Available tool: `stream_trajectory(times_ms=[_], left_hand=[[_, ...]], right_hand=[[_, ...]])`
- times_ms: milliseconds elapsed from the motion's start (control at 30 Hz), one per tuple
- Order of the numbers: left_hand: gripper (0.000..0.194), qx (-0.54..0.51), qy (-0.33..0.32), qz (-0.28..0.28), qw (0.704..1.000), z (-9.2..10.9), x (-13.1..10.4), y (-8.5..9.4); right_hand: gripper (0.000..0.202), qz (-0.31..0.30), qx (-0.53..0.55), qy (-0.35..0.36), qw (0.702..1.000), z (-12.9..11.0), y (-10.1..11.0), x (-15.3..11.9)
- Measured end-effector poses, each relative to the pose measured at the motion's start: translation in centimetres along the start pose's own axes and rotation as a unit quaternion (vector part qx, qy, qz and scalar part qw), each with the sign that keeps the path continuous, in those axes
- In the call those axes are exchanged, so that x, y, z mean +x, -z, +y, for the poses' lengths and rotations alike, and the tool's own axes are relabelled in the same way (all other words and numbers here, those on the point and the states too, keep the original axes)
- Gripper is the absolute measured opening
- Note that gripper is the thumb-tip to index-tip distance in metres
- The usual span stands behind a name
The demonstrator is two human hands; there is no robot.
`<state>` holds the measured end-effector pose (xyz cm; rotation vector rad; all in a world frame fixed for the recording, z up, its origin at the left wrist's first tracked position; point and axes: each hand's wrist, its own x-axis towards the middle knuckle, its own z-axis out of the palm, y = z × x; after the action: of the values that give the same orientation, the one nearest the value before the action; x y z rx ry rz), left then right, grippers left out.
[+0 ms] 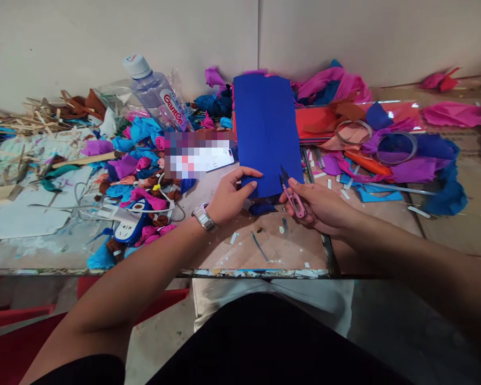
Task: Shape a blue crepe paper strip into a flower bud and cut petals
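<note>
A deep blue rectangular sheet (266,128), paper or thin cloth, stretches away from me at the middle of the table. My left hand (234,195) grips its lower left edge, thumb and index finger curved over the surface; the other fingers are partly hidden. In my right hand (318,206) are thread snips (294,202) with a pink handle, held in closed fingers. The dark blades point up and away, over the sheet's lower right part. Below the sheet's near edge lies a dark blue scrap (262,208).
A water bottle (156,91) leans behind a phone (220,155). Coloured scraps crowd the left, with a blue-and-white power strip (130,224) and a white cable (176,206) among them. Tape rolls (396,147) sit right on more scraps. Thin sticks (36,117) are heaped far left.
</note>
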<state>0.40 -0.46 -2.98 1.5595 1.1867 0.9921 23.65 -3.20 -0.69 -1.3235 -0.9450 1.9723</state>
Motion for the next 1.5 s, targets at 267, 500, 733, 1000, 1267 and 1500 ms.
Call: stream_trajectory(times_ms=[267, 500, 733, 1000, 1267, 1500], left_hand=[[0.022, -0.066, 0.027, -0.022, 0.997, 0.3, -0.2, -0.3], [0.022, -0.09, 0.028, -0.052, 0.994, 0.2, -0.3, -0.3], [0.032, -0.123, 0.032, -0.084, 0.988, -0.4, -0.4, -0.2], [0.041, -0.158, 0.064, -0.091, 0.981, 0.1, -0.6, -0.2], [0.037, -0.126, 0.043, -0.089, 0.987, 0.0, -0.4, 0.2], [0.024, -0.091, 0.036, -0.062, 0.993, 0.2, -0.4, 0.0]], right_hand=[[0.048, 0.04, -0.01, 0.037, 0.998, 0.5, 0.0, 0.3], [0.05, 0.039, -0.018, 0.075, 0.996, 0.8, -0.7, -0.4], [0.055, 0.003, 0.021, 0.053, 0.998, 1.1, -0.8, -0.8], [0.057, -0.021, 0.031, 0.042, 0.998, 1.3, -0.8, -1.0], [0.05, -0.018, 0.06, -0.001, 0.998, 0.6, -0.9, -0.9], [0.049, -0.039, 0.081, 0.012, 0.996, 1.2, -0.7, -0.6]])
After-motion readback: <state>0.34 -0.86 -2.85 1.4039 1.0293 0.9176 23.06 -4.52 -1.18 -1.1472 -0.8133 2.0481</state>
